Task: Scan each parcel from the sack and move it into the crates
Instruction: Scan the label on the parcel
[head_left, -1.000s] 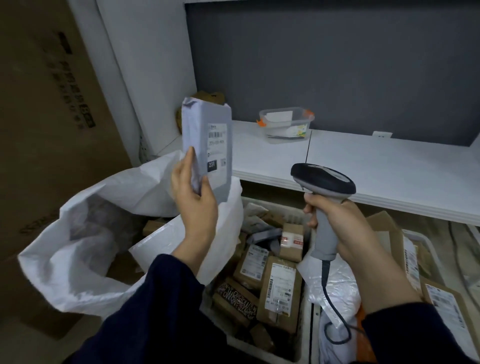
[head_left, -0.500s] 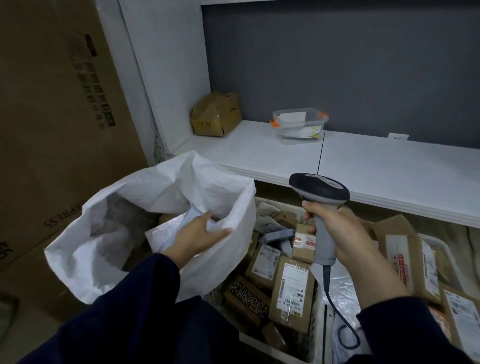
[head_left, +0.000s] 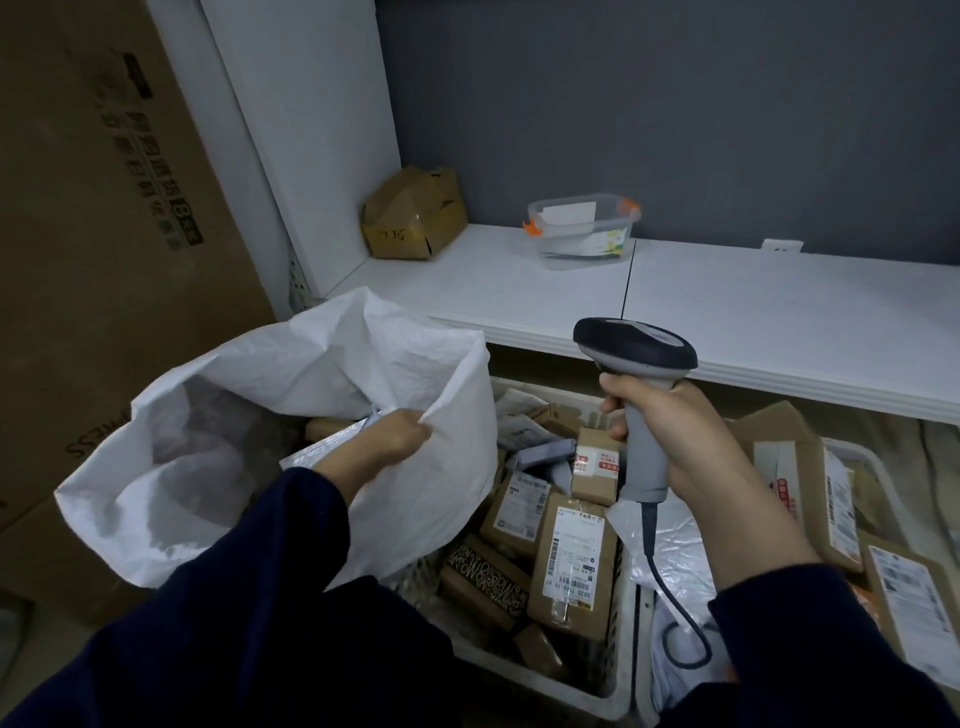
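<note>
Sack (head_left: 249, 395), 9 o'clock, mailer (head_left: 309, 453) inside. Left hand (head_left: 395, 436) in its mouth, fingers curled; on parcel or fabric, cannot tell. Right hand (head_left: 675, 431), 3 o'clock, wrapped round scanner (head_left: 634, 345). Crate (head_left: 545, 680), 5 o'clock, heaped. Risk: blind pull snags fabric, tipping sack; cord (head_left: 670, 597) drags parcels.

Beyond the right hand (head_left: 670, 436), white shelf (head_left: 779, 312). Resting on it: clear plastic tub (head_left: 582, 231) with orange clips, up and left of the hand; farther left, dented cardboard box (head_left: 413, 215) in the corner.
</note>
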